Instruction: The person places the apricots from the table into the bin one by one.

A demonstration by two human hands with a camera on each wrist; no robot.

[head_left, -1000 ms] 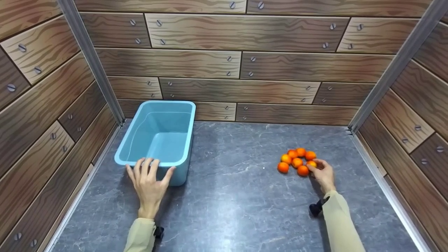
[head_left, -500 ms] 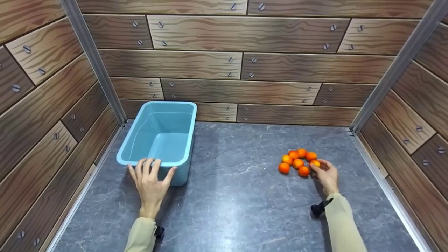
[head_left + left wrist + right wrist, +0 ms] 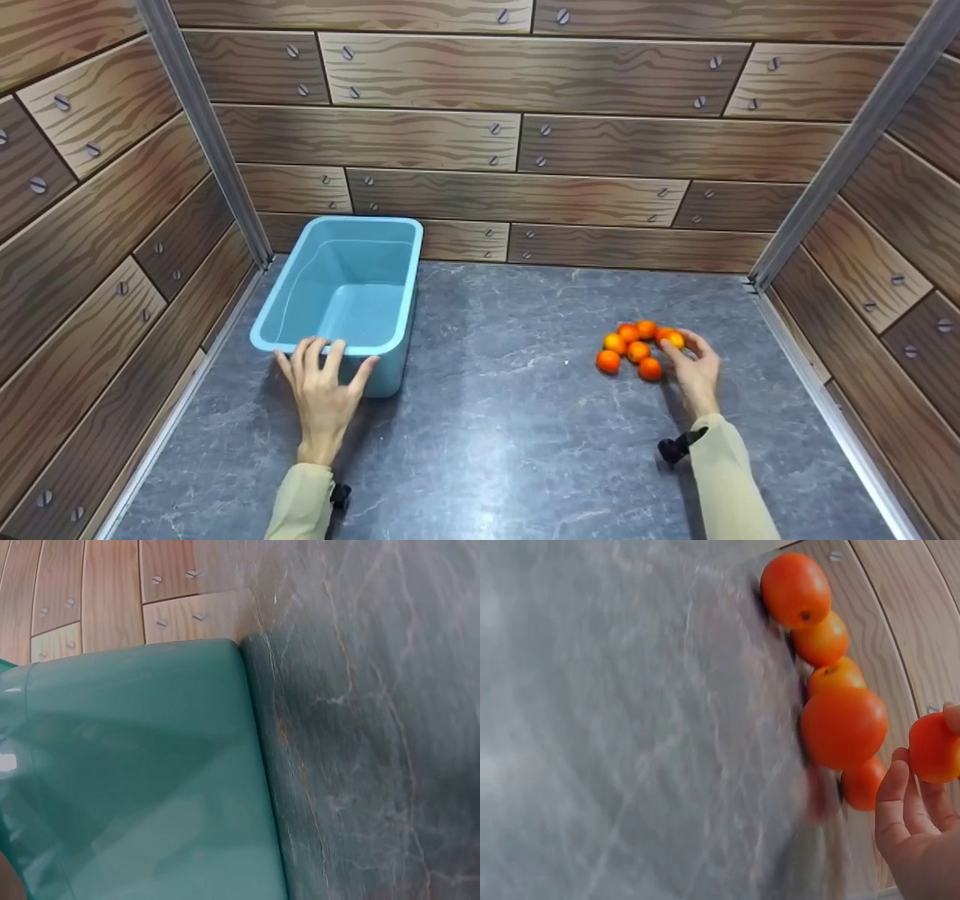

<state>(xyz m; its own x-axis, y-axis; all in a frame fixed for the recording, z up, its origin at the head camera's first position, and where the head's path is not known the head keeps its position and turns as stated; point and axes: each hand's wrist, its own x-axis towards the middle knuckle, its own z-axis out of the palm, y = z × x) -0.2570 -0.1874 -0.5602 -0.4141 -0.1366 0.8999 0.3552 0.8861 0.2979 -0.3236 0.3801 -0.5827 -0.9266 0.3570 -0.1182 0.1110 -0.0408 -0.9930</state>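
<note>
A light blue plastic tub [image 3: 366, 304] stands upright at the left, teal in the left wrist view. My left hand [image 3: 322, 394] rests at its near rim, fingers spread with the tips over the edge and the thumb against the front wall. On the right, my right hand [image 3: 696, 379] pinches a small round orange fruit [image 3: 676, 340] between thumb and fingers. In the right wrist view that fruit [image 3: 933, 750] is raised beside the others. A cluster of several similar orange-red fruits [image 3: 638, 351] lies just left of this hand.
The grey marbled surface [image 3: 495, 360] runs between tub and fruits. Wood-patterned panels form a back wall [image 3: 517, 135] and side walls. Metal posts [image 3: 832, 157] mark the back corners. Each wrist wears a small black camera [image 3: 679, 448].
My right hand has moved the pinched fruit away from the near side of the cluster, first rightward, then up and back toward the far right fruit. My left hand stays at the rim.
</note>
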